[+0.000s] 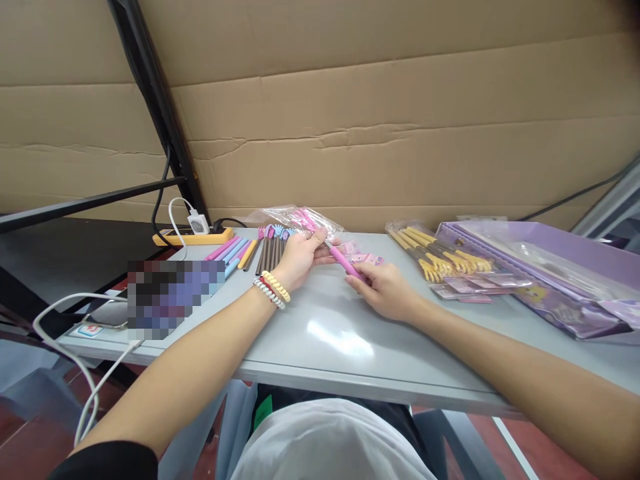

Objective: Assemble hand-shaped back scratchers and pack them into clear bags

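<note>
A back scratcher with a pink handle (pixel 344 261) slants between my two hands above the table. My left hand (pixel 301 256) pinches it at its metal shaft, and a pink claw-shaped head shows just beyond the fingers, over clear plastic wrap (pixel 325 223). Around the lower end of the handle, my right hand (pixel 384 288) is closed. Left of my left hand lie dark rods with pink and blue claw heads (pixel 274 248), beside loose pink, blue and yellow handle tubes (pixel 235 251). Pink printed cards (pixel 367 258) rest behind my right hand.
Yellow back scratchers (pixel 440 252) lie at the right, with bagged pink cards (pixel 475 285) by them. A purple box (pixel 555 293) stands far right. On the left are a yellow power strip (pixel 220 237), white cable (pixel 65 298) and a blurred-out object (pixel 173 297). Cardboard (pixel 350 147) backs the table.
</note>
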The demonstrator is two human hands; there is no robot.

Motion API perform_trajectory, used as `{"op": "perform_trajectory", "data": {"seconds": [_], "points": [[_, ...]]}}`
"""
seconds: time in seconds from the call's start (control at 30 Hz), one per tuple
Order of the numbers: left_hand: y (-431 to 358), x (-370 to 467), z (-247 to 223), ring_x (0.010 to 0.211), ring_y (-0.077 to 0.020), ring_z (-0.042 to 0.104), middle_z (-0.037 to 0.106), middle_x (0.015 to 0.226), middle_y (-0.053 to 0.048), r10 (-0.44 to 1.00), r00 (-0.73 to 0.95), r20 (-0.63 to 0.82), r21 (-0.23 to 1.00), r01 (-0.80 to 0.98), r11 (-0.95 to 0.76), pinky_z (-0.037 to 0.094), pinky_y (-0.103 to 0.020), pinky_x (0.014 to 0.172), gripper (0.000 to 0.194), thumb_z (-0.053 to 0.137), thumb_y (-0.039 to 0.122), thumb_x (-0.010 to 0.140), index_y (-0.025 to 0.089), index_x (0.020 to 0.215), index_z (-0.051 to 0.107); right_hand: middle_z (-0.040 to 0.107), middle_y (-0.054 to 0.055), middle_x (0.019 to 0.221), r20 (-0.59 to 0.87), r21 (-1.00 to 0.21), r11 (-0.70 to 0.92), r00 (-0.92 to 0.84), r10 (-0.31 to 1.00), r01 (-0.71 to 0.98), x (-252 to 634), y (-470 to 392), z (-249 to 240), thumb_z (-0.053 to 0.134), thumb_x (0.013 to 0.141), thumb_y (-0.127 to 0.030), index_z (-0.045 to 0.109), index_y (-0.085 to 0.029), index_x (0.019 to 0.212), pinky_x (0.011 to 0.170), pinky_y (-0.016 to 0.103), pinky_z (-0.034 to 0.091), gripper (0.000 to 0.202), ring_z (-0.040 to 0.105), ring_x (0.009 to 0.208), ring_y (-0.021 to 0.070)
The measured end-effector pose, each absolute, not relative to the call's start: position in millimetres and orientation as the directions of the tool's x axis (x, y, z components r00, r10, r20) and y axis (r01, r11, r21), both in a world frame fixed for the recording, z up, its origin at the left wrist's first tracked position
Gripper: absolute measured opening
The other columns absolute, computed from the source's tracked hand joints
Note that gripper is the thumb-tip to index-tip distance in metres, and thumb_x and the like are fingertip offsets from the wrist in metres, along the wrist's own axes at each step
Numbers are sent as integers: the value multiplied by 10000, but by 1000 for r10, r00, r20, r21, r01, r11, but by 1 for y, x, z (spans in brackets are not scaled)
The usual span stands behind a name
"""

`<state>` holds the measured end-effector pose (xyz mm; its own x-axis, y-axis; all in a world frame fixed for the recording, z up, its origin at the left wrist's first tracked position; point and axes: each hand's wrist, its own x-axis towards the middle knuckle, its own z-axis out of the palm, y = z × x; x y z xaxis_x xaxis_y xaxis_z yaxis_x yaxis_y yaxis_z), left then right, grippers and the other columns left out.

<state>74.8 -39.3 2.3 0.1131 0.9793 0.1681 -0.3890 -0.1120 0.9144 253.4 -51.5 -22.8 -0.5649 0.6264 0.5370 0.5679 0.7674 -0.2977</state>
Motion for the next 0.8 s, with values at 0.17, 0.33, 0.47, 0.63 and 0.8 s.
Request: {"op": "perform_trajectory", "data": {"seconds": [0.17,0.33,0.47,0.63,0.8], "points": [[-42,72,11,700,-191,687,688,703,-72,978,79,191,921,-360,-150,567,-325,693,263,707,339,714,120,710,563,473,-15,528,547,-277,723,-515,660,633,258,-48,-14,443,856,-327,556,-172,718,496,241,275,237,375,466,106],[-45,69,22,646,-175,679,685,700,-52,967,-27,253,889,-389,-243,554,-289,633,339,706,446,686,128,735,599,435,-32,497,569,-282,708,-481,667,648,268,-42,-6,457,853,-363,611,-172,762,490,233,276,262,351,451,98],[-45,69,19,639,-167,680,674,674,-44,968,-6,252,888,-397,-234,550,-276,634,352,705,456,690,127,740,593,427,-34,491,552,-299,702,-483,680,647,270,-42,-5,465,837,-353,608,-171,733,484,236,265,254,346,451,96],[-44,71,10,645,-163,680,657,646,-44,971,39,235,906,-371,-204,555,-275,655,317,714,394,704,121,687,554,432,-35,506,466,-378,709,-539,701,595,266,-47,-7,460,839,-368,567,-170,679,492,239,265,276,334,463,91],[-42,72,7,668,-172,688,660,649,-52,982,49,181,940,-303,-158,561,-269,643,303,687,380,739,110,685,559,469,-26,527,447,-399,695,-535,717,598,264,-47,-9,460,835,-365,554,-165,664,497,244,265,280,348,472,91]]}}
